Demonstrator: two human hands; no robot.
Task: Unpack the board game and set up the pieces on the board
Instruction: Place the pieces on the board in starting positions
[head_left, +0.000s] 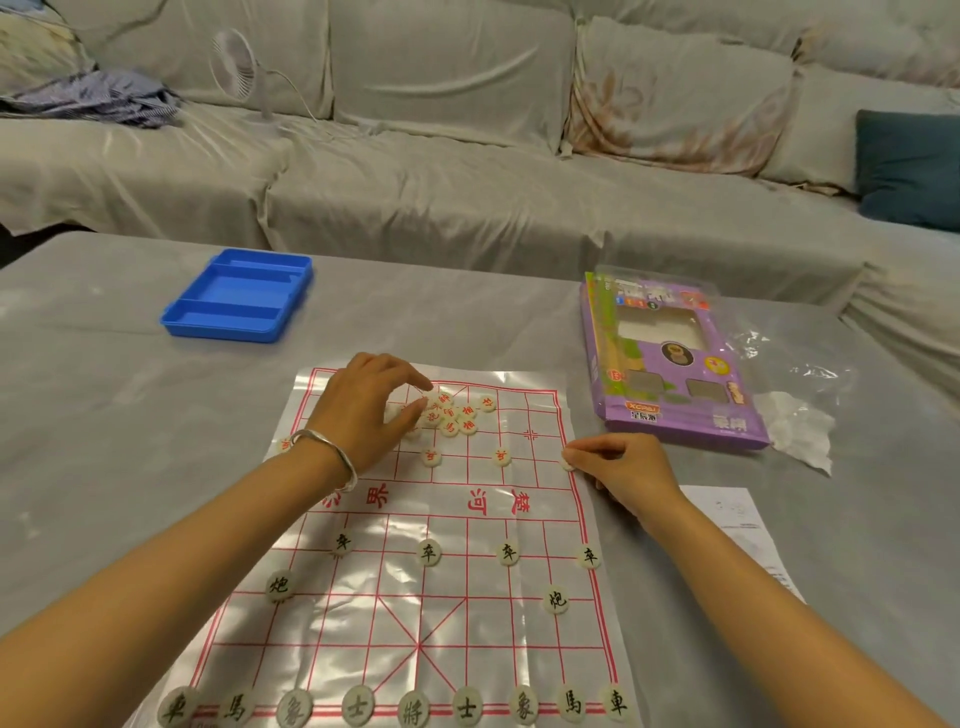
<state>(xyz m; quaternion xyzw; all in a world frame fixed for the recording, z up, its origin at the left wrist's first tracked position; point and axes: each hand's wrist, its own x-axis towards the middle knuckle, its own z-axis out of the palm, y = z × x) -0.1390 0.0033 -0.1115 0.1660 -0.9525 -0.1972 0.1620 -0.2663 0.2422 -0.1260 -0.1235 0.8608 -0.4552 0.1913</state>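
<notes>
Grey cloth covered both the long sofa (467, 208) across the far side and the bench (104, 415) in front of it. A small fan (236, 62) stood on the sofa's left seat, and a dark cushion (909, 166) lay at its far right.

The board (395, 613), a glossy sheet with a red grid, lay at the near middle of the bench, with its near edge at the bottom of the view. Bare cloth stretched wide to its left. A blue tray (223, 332) sat well apart at the far left. On the right, a purple box (675, 415) lay just beyond the board's far right corner, with clear wrap (800, 364) beside it. A paper sheet (737, 525) lay near the right edge.

Black-lettered pieces (413, 709) lined the near edge, with more on the rows above. A pile of red-lettered pieces (457, 413) sat near the far edge.

The left hand (363, 410), with a silver bracelet (327, 447) on its wrist, hung over the pile with curled fingers. Whether it held a piece could not be told. The right hand (618, 467) pinched a pale piece (568, 461) at the board's right edge.
</notes>
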